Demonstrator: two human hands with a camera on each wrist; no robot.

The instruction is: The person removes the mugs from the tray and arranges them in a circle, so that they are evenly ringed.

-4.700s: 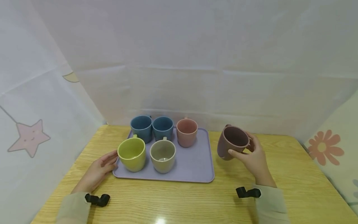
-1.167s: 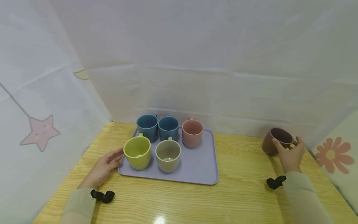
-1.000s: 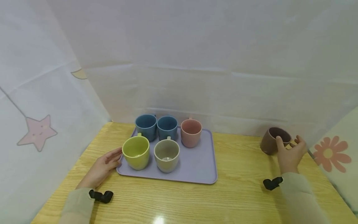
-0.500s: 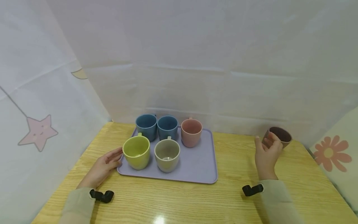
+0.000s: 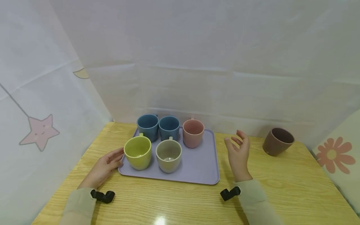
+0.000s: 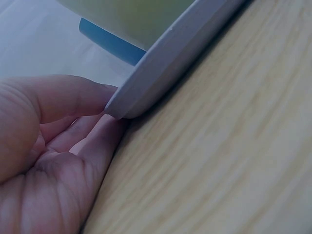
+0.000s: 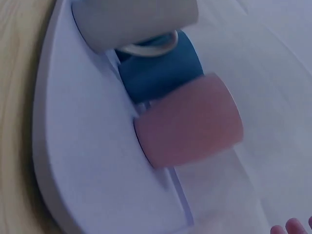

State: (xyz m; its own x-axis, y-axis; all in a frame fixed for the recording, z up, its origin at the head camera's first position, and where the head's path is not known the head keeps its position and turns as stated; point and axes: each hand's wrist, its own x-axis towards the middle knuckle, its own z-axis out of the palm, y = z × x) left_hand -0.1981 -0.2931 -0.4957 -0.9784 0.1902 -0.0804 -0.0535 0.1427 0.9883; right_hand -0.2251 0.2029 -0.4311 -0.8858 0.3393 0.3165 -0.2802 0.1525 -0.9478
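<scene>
My left hand [image 5: 102, 168] pinches the left edge of a lilac tray [image 5: 198, 167]. In the left wrist view the thumb [image 6: 73, 95] meets the tray rim [image 6: 156, 73] from above, with fingers beneath it. My right hand [image 5: 239, 154] hangs empty just right of the tray, its fingers loosely bent. Five-odd mugs stand upright on the tray: a yellow-green mug [image 5: 137, 161] nearest the left hand, a grey mug [image 5: 168, 164], two blue mugs [image 5: 152, 132] behind, and a pink mug [image 5: 192, 139]. A brown mug [image 5: 274, 147] stands alone on the table at far right.
A wood-grain table [image 5: 168, 203] carries everything. White cloth [image 5: 180, 78] rises close behind the tray and at both sides, printed with a star and a flower. The tray's right part is bare, as the right wrist view shows alongside the pink mug [image 7: 190, 124].
My right hand carried the brown mug to the far right, let it go there, and has moved back left toward the tray. The left hand has stayed at the tray's edge.
</scene>
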